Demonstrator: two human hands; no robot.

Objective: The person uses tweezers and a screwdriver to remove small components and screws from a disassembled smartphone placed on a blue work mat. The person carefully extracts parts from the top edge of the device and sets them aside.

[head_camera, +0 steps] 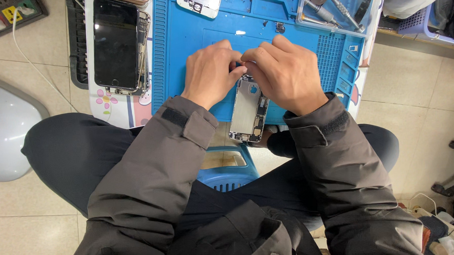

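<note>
An opened phone body [247,111] with bare metal inside lies on the near edge of a blue work mat [192,37]. Both my hands meet over its far end. My left hand [210,72] pinches with fingertips at the phone's top, and my right hand [286,71] rests on its upper right side with fingers curled in toward the same spot. What sits between the fingertips is hidden. Grey jacket sleeves cover both forearms.
A black phone screen [115,43] lies on stacked phone frames at the mat's left. Another phone part [200,1] sits at the mat's far edge. A clear tray [334,8] holds tools at the back right. A power strip [7,13] sits on the floor, a blue stool [223,168] below.
</note>
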